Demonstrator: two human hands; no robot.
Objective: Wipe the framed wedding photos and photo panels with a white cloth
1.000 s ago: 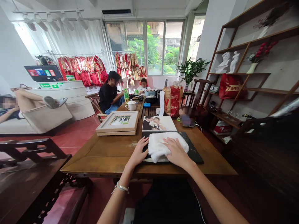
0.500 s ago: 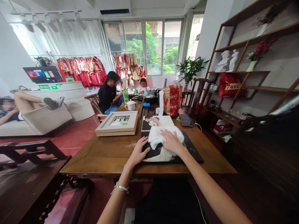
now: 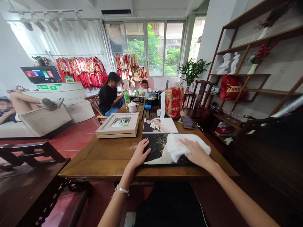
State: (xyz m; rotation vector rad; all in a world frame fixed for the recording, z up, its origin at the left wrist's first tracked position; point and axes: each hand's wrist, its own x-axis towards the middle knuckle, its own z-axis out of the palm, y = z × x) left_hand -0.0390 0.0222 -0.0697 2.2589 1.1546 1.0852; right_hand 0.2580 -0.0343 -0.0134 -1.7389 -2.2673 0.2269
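Note:
A dark wedding photo panel (image 3: 156, 146) lies at the table's near edge, showing a pale dress. My left hand (image 3: 140, 153) rests on its left edge, fingers spread and holding nothing. Toward its right side, a fluffy white cloth (image 3: 174, 146) is bunched under my right hand (image 3: 197, 154). That hand holds the cloth against the panel, palm down with fingers reaching over it. Part of the panel is hidden beneath the cloth. Just behind it lies a lighter photo print (image 3: 161, 125) of a couple.
A framed photo (image 3: 118, 124) lies left on the wooden table (image 3: 99, 157). Farther back stand a white lidded cup (image 3: 132, 106), a green bottle (image 3: 127, 98) and a red-brown paper bag (image 3: 174, 102). A phone (image 3: 188, 122) with a cable lies right. A person (image 3: 110, 96) sits beyond.
My right hand has slid the white cloth rightward across the panel, uncovering its dark middle and more of the photo print behind. My left hand stays at the left edge.

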